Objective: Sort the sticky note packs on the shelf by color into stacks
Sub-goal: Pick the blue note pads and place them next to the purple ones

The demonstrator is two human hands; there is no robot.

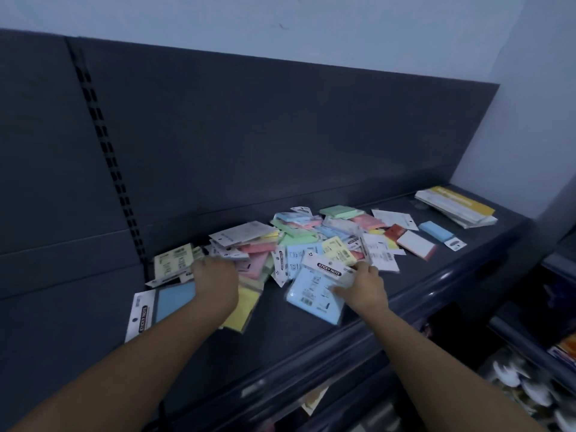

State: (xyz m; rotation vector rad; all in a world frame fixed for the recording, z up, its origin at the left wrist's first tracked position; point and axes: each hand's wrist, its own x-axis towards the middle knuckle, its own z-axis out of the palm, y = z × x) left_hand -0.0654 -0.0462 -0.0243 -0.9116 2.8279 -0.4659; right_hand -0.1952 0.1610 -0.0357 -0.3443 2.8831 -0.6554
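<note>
On the shelf (280,332), right hand (366,286) grips a blue "STICKY NOTE" pack (314,304); left hand (215,277): grip unclear.

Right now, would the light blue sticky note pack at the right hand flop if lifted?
The light blue plastic-wrapped sticky note pack looks like a thin flat pad, so probably fairly stiff and light. Its plastic wrapper may slide on the smooth dark shelf. Unlikely to roll.

Right hand (363,286) gripping blue pack (314,296), left hand (215,275) on pile (311,232)
</note>
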